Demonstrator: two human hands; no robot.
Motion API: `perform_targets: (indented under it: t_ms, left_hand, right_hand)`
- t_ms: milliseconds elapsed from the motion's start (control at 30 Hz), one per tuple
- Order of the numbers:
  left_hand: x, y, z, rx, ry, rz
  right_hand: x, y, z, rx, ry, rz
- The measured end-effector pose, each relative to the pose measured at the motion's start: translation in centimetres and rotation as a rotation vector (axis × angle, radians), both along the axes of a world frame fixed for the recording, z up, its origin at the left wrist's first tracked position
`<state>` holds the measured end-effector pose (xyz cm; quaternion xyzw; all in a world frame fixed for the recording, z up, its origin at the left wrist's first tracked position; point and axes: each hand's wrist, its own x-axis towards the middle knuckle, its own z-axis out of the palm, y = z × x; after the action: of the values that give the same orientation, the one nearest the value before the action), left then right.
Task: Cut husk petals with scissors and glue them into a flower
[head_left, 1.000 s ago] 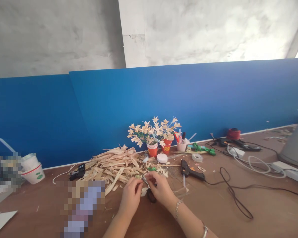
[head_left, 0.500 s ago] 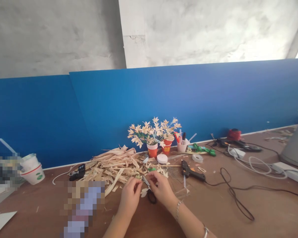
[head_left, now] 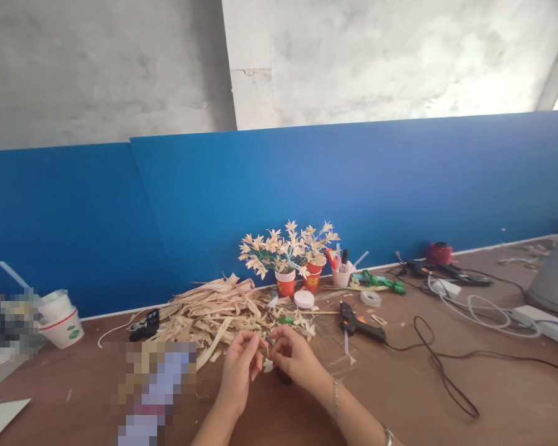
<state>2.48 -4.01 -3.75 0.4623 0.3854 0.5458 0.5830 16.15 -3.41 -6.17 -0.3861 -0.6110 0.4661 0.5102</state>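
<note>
Fingers curled into a pinch, my left hand (head_left: 242,364) hovers over the front edge of a heap of dried husk strips (head_left: 214,306). Close beside it is my right hand (head_left: 298,359), its thumb and fingertips also pinched together. Whatever lies between the fingertips is too small to make out. Partly hidden below my right hand are scissors, with a bit of their black handle (head_left: 284,376) showing. A small pale petal-like piece (head_left: 268,365) shows between the hands.
Husk flowers (head_left: 279,248) stand in red paper cups (head_left: 286,284) behind the heap. A hot glue gun (head_left: 359,323) lies to the right, its cable trailing across the table. Near it are a tape roll (head_left: 370,298) and a white round lid (head_left: 304,300). A white cup (head_left: 62,325) stands left.
My hands have come closer together, and my left hand has turned so that more of its fingers show. My right hand has shifted slightly left and covers more of the scissors.
</note>
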Motion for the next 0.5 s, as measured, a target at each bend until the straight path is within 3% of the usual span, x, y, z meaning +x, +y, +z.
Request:
perform_targets:
  t_ms: [133,333,500]
  left_hand:
    - [-0.3,0.4,-0.1,0.006,-0.008,0.042]
    - [-0.1,0.8,-1.0,-0.026,0.198,0.053]
    - [0.2,0.4,-1.1,-0.065,0.128,-0.002]
  right_hand:
    - [0.1,0.0,0.3,-0.028,0.020,-0.015]
    - [0.4,-0.5,1.4,0.117,-0.168,-0.256]
    - [-0.1,-0.9,1.4,0.103,-0.287,-0.195]
